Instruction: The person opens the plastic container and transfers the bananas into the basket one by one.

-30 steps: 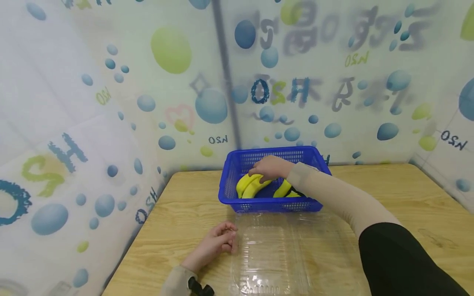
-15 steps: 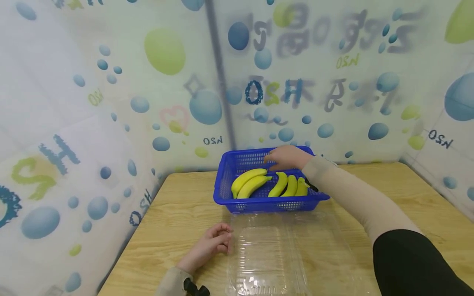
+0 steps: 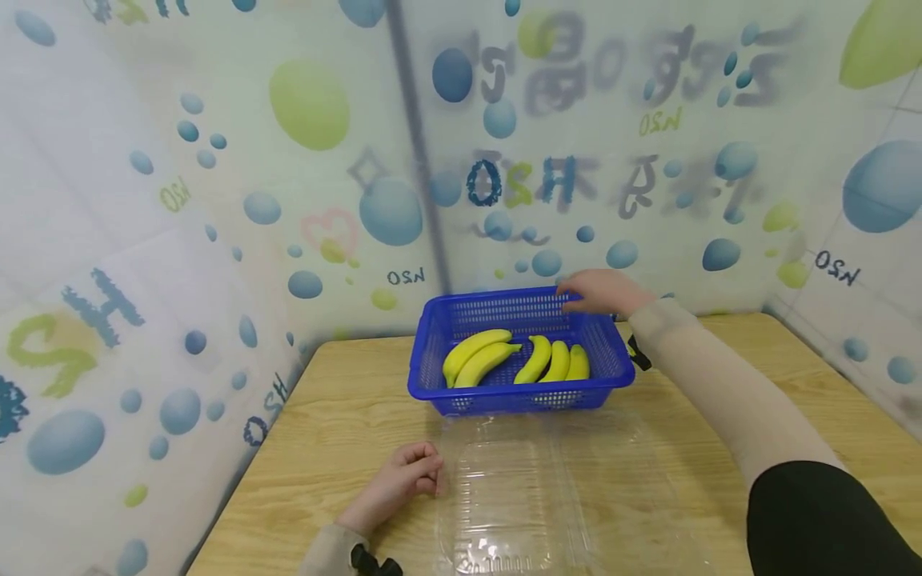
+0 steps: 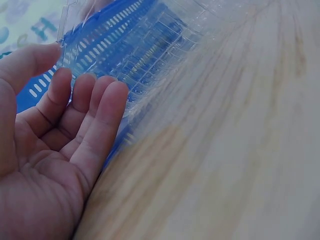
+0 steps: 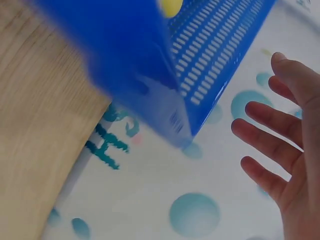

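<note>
A clear plastic clamshell box (image 3: 504, 496) lies unfolded on the table, its lid (image 3: 619, 480) to the right. My left hand (image 3: 405, 480) is at its left edge; in the left wrist view the thumb and index finger pinch the thin rim (image 4: 64, 30), the other fingers loosely bent. Behind the box stands a blue plastic basket (image 3: 519, 396) with several bananas in it: two bananas (image 3: 475, 356) at the left and a small row of bananas (image 3: 553, 360) at the right. Above its back right corner is my right hand (image 3: 601, 291), fingers spread and holding nothing (image 5: 280, 130).
The wooden table (image 3: 346, 400) ends at a printed curtain (image 3: 324, 240) with blue and green spots, close behind the basket. Further curtain panels flank the table at left and right. A black strap (image 3: 374, 560) circles the left wrist.
My right hand has risen from over the left bananas and moved right to the basket's back right corner, uncovering the bananas. The left hand stays at the box edge; the head view shifts slightly.
</note>
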{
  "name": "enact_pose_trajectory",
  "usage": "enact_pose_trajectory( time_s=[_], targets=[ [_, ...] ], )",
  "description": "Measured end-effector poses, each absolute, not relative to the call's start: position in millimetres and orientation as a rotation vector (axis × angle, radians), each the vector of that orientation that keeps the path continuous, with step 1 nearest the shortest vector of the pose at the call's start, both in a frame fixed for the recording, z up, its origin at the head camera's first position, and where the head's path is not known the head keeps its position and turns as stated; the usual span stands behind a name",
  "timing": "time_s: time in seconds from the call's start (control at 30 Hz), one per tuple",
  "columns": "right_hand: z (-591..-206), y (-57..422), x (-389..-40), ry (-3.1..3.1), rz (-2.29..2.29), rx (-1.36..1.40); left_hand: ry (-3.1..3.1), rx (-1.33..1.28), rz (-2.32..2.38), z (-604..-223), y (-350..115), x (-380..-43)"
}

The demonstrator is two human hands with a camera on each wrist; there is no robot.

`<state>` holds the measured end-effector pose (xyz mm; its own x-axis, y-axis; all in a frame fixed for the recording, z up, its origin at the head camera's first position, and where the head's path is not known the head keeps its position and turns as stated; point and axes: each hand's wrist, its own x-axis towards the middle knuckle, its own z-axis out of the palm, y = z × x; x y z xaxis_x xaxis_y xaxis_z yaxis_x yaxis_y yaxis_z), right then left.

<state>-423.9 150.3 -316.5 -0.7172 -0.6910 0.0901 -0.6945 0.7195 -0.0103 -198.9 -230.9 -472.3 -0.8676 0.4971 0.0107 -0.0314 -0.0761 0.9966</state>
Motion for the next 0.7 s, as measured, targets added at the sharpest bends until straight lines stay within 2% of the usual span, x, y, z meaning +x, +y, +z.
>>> enact_pose_trajectory(
  time_s=[0.37,0.7],
  targets=[
    [-319.7,187.8,-416.5,-2.874,0.376,0.971,1.902,0.490,1.969,-468.7,-233.6,-204.1],
    [-356.6,225.1,-414.9,-2.864,0.564,0.837,2.006,0.488,1.910,-450.4,-241.8,-203.2]
  ],
)
